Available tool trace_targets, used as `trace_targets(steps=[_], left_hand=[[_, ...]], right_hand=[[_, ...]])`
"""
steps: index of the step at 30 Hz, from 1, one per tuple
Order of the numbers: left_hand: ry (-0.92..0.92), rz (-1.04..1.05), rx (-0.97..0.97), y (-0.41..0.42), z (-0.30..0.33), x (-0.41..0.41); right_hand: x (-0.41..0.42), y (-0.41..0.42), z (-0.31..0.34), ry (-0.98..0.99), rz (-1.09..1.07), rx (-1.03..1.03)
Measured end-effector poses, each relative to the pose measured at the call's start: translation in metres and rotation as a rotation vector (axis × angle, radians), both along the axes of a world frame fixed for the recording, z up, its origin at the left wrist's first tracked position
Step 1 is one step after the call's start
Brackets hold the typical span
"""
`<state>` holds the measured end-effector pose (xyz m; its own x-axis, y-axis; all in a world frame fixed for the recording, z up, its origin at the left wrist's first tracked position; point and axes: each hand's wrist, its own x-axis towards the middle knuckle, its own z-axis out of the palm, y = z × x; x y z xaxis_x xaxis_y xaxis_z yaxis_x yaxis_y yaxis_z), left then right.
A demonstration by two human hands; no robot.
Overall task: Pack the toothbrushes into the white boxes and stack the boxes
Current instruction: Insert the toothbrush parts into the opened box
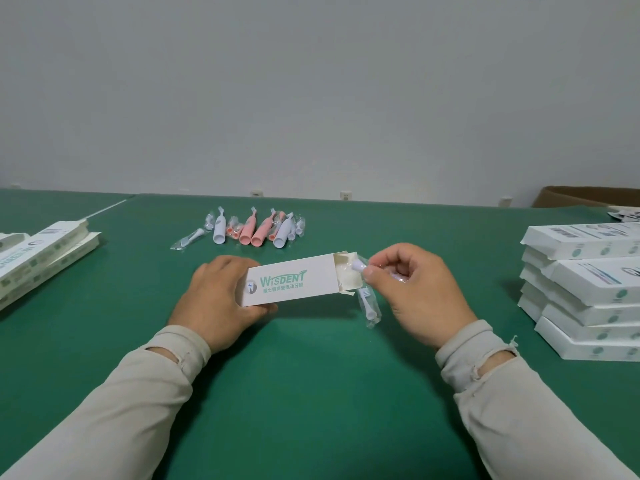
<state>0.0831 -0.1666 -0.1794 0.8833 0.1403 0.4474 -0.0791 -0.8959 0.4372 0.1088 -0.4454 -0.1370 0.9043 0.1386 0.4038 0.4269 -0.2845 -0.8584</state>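
Note:
My left hand (218,296) grips a white box (294,280) printed with green lettering, holding it flat just above the green table (311,393). The box's right end flap is open. My right hand (412,289) pinches a wrapped white brush head (358,264) at that open mouth. A second wrapped brush head (369,306) hangs below the box's open end, beside my right hand. Pink and white toothbrush handles and wrapped heads (256,230) lie in a loose group farther back on the table.
A stack of several closed white boxes (585,296) stands at the right edge. Flat white boxes (41,258) lie at the left edge. A brown cardboard carton (585,197) sits at the back right by the wall.

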Motion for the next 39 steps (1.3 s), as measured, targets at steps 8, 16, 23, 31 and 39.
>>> trace_targets(steps=[8,16,23,31,39], left_hand=[[0.002,-0.014,0.020,-0.0032,0.0036,-0.0029],[-0.011,-0.046,0.018,-0.0021,0.0035,-0.0026],[-0.016,-0.108,0.025,-0.0031,0.0004,-0.0015],[0.027,-0.041,0.033,-0.0019,0.0001,-0.0010],[0.034,-0.068,0.041,-0.0056,0.0017,-0.0019]], right_hand=[[-0.0016,0.0006,-0.0068,-0.031,0.011,-0.105],[-0.0069,0.0054,-0.0074,-0.028,0.062,-0.067],[-0.0010,0.0006,-0.0091,-0.027,-0.020,-0.235],[-0.0043,0.0048,-0.0049,0.002,-0.070,-0.127],[-0.0058,0.0080,-0.0096,-0.199,-0.133,-0.270]])
